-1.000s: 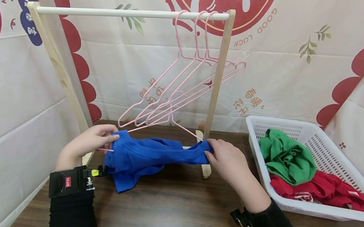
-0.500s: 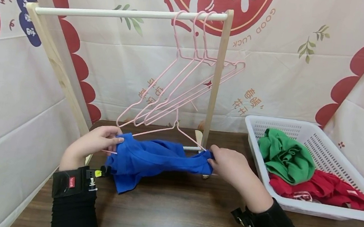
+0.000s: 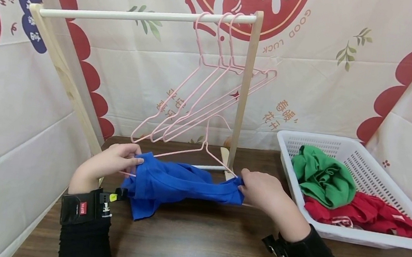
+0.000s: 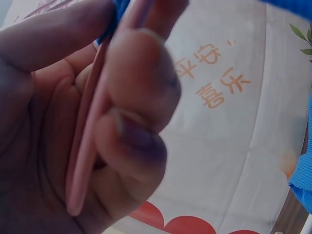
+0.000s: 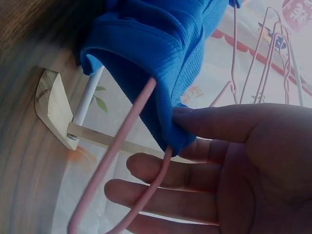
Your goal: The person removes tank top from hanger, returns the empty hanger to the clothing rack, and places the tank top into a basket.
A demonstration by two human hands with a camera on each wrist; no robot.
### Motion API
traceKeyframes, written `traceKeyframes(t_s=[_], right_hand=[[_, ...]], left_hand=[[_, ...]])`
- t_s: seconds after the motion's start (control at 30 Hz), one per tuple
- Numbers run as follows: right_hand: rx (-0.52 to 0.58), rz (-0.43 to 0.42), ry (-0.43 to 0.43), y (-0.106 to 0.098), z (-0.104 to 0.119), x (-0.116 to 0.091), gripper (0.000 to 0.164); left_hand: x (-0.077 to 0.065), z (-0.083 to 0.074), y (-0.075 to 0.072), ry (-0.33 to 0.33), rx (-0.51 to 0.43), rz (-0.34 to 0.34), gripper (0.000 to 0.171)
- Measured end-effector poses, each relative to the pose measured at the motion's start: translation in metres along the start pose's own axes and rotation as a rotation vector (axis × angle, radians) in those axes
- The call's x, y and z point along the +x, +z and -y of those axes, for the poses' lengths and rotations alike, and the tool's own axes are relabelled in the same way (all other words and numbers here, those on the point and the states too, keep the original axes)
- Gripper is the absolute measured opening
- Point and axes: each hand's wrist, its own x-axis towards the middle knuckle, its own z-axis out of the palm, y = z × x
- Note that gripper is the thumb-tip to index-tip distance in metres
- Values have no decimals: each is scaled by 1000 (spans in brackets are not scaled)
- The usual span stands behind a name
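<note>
A blue shirt [image 3: 180, 183] is stretched between my hands over the table, with a pink hanger [image 3: 206, 139] threaded through it. The hanger's hook and neck stick out above the cloth. My left hand [image 3: 108, 164] grips one hanger end, fingers curled round the pink bar [image 4: 90, 146] in the left wrist view, and pinches the shirt's edge. At the other side my right hand [image 3: 264, 190] pinches the cloth between thumb and fingers. In the right wrist view the other hanger end [image 5: 112, 156] comes out of the shirt's opening.
Behind my hands stands a wooden rack with a white rail [image 3: 138, 15]; several pink hangers [image 3: 194, 97] hang at its right end. On the right, a white basket [image 3: 385, 166] holds green cloth [image 3: 322, 175] and red cloth [image 3: 368, 212]. A printed backdrop surrounds the table [image 3: 192, 245].
My right hand has moved slightly right and down, drawing the shirt's edge along the hanger. The hanger's neck has shifted right and its end now shows past the cloth. The left hand moved slightly right.
</note>
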Motion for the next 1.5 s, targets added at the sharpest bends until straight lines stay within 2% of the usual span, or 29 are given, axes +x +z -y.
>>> traceKeyframes(t_s=[0.17, 0.43, 0.67, 0.93, 1.23, 1.5], right_hand=[[11, 27, -4, -1, -1, -1, 22], [29, 21, -9, -3, -3, -3, 21], [53, 28, 7, -6, -3, -5, 21], [64, -33, -18, -14, -5, -10, 20], [53, -96, -16, -24, -9, -14, 16], [67, -158, -31, -34, -11, -19, 8]], left_hand=[[-2, -4, 0, 0, 11, 4, 16], [-5, -9, 0, 7, 1, 9, 16], [-9, -20, 0, -3, -26, 14, 16], [-18, -40, -1, 16, -9, 1, 11], [-17, -34, -1, 42, -11, 1, 18], [-20, -37, -1, 50, -22, 7, 21]])
